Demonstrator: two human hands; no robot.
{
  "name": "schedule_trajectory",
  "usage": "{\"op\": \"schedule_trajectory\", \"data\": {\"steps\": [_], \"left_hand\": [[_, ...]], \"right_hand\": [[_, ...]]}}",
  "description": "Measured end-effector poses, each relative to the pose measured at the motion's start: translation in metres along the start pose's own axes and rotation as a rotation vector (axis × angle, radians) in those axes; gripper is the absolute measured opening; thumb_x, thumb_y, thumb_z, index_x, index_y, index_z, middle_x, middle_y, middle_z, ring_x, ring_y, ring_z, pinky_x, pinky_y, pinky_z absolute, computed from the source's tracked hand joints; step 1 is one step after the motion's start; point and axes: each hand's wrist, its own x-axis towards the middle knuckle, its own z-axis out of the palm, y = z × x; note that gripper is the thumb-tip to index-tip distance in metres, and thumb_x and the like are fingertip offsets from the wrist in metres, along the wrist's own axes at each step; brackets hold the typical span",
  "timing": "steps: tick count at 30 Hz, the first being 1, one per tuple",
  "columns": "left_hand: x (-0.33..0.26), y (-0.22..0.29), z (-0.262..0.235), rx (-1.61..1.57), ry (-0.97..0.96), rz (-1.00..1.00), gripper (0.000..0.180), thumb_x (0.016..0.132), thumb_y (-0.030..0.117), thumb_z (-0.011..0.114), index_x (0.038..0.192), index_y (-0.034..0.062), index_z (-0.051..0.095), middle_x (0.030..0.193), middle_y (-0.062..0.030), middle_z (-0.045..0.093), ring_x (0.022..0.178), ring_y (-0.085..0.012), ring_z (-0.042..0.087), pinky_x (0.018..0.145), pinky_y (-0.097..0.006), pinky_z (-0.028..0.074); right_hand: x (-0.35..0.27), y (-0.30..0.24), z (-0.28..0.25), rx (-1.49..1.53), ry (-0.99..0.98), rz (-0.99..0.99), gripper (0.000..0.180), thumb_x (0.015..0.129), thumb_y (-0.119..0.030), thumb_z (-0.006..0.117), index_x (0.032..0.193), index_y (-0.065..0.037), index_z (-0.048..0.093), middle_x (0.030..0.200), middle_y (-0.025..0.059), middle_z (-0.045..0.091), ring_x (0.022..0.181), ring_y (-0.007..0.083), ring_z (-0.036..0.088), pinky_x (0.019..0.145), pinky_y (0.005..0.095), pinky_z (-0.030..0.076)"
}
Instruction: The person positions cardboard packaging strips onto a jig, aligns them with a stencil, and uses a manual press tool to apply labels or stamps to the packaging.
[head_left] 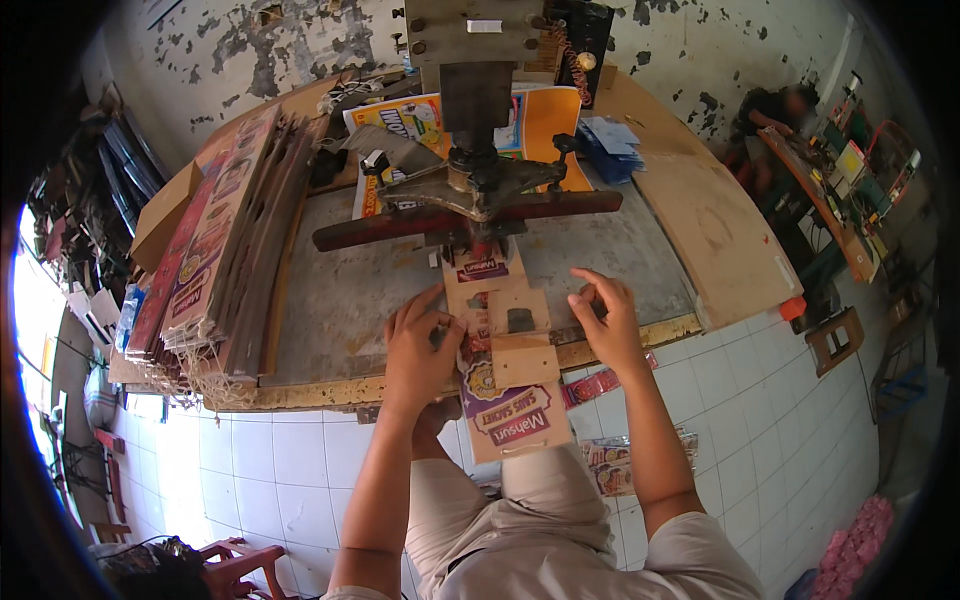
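Observation:
A long printed cardboard card point(520, 412), purple, yellow and red, runs from under the press head over the table's front edge towards my lap. Plain brown cardboard pieces point(517, 299) with a dark cut-out lie over its middle. At the card's left edge is my left hand point(420, 345), its thumb touching or nearly touching the card and its curved fingers apart. To the right of the card, my right hand point(608, 322) hovers with bent, separated fingers and nothing in them. Above the card's far end stands the dark metal press head point(478, 190) with a long crossbar.
Stacked printed cardboard sheets point(215, 235) line the left of the metal worktop point(330, 310). A brown board point(715, 235) covers the right side. Colourful printed sheets point(550, 125) stand behind the press. Printed pieces point(608, 465) lie on the tiled floor. Another person point(775, 115) sits far right.

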Motion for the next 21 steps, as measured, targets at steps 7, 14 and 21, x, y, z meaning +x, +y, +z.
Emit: {"op": "schedule_trajectory", "data": {"steps": [7, 14, 21], "left_hand": [[-0.001, 0.005, 0.001, -0.03, 0.016, -0.016, 0.019, 0.099, 0.023, 0.08, 0.094, 0.004, 0.08, 0.158, -0.0106, 0.067, 0.149, -0.036, 0.056, 0.13, -0.054, 0.028], [-0.003, 0.003, 0.0, 0.006, 0.026, -0.012, 0.02, 0.097, 0.024, 0.081, 0.093, 0.004, 0.082, 0.154, -0.0103, 0.069, 0.146, -0.0349, 0.058, 0.128, -0.055, 0.032], [-0.004, 0.009, -0.001, 0.022, 0.02, 0.012, 0.017, 0.095, 0.02, 0.08, 0.089, 0.0045, 0.08, 0.152, -0.0079, 0.071, 0.147, -0.0338, 0.058, 0.129, -0.054, 0.03]], "right_hand": [[0.001, 0.008, -0.002, 0.267, -0.072, 0.073, 0.043, 0.095, -0.009, 0.085, 0.137, -0.011, 0.075, 0.092, 0.0017, 0.072, 0.096, 0.0218, 0.066, 0.107, 0.0434, 0.046], [0.0, -0.003, -0.006, 0.112, -0.05, -0.034, 0.038, 0.095, -0.008, 0.085, 0.132, -0.012, 0.077, 0.092, -0.0006, 0.072, 0.096, 0.0198, 0.067, 0.113, 0.0435, 0.044], [-0.001, -0.001, -0.005, 0.11, -0.043, -0.028, 0.035, 0.096, -0.009, 0.086, 0.129, -0.014, 0.078, 0.092, -0.0023, 0.071, 0.097, 0.0192, 0.067, 0.115, 0.0437, 0.042]]}}
